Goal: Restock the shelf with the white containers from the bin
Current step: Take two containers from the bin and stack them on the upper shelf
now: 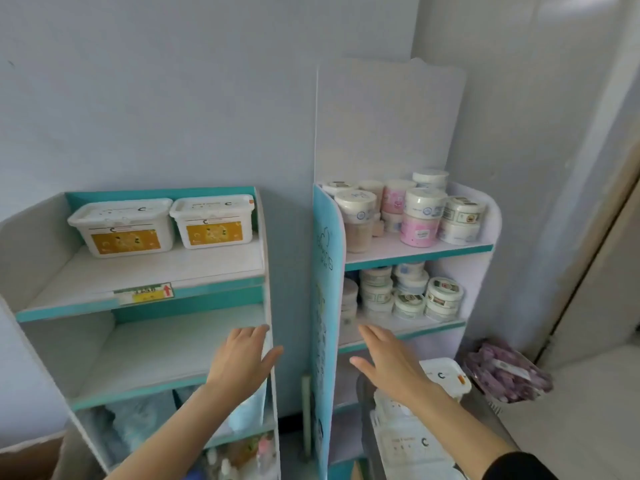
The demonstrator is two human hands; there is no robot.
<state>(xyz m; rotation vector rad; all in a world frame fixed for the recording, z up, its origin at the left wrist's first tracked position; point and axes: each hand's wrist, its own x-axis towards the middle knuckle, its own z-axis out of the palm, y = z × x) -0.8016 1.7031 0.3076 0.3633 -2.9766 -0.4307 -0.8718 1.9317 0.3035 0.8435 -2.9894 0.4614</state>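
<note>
We see 2 white containers on the top tier of the teal-edged shelf (138, 268), side by side, upright, lids shut. Left container (123, 225) sits approx. mid-tier; right container (213, 220) just beside it, nearly touching, near the shelf's right wall. Each is rectangular w/ a yellow-orange front label and a dark "C" mark on the lid. More white containers (440, 374) lie stacked in the bin (365, 393) at lower right, lids up, partly hidden.
</note>
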